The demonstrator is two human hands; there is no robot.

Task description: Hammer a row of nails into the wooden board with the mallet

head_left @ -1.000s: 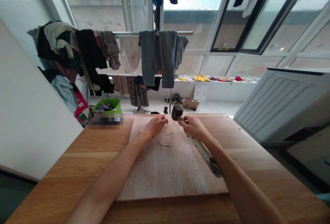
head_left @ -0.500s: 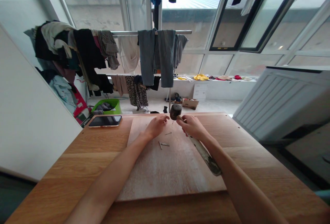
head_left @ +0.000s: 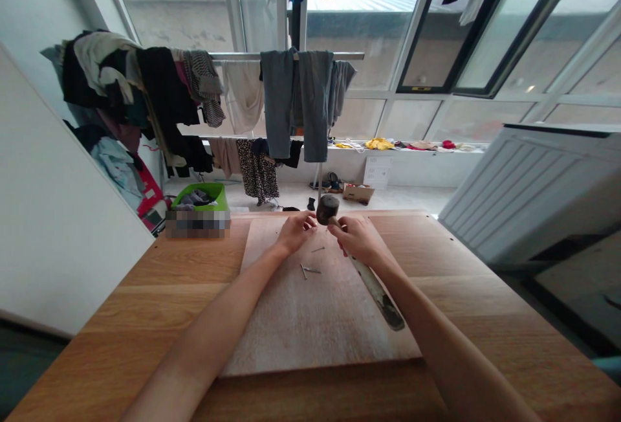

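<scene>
My right hand (head_left: 358, 239) is wrapped round the handle of a hammer (head_left: 373, 289), close behind its head. The dark, blunt hammer head (head_left: 328, 210) is raised over the far part of a pale wooden board (head_left: 310, 331). Just below the head, a thin nail (head_left: 326, 229) seems to stand on the board; its lower end is hard to make out. To the left of the head, my left hand (head_left: 295, 233) rests over the board, fingers loosely bent and apart, with nothing visible in them. Nearer me lie several loose nails (head_left: 311, 271).
The board lies on a wooden table (head_left: 145, 305). A pixelated patch (head_left: 198, 223) covers something at the table's far left. Beyond stand a green basket (head_left: 220, 197) and a rack of hanging clothes (head_left: 315, 105). A white ribbed panel (head_left: 524, 189) stands at right.
The hammer has shifted slightly left, its handle end swinging left and away from my right forearm. My left hand's fingers have moved a little. The phone at far left is now pixelated.
</scene>
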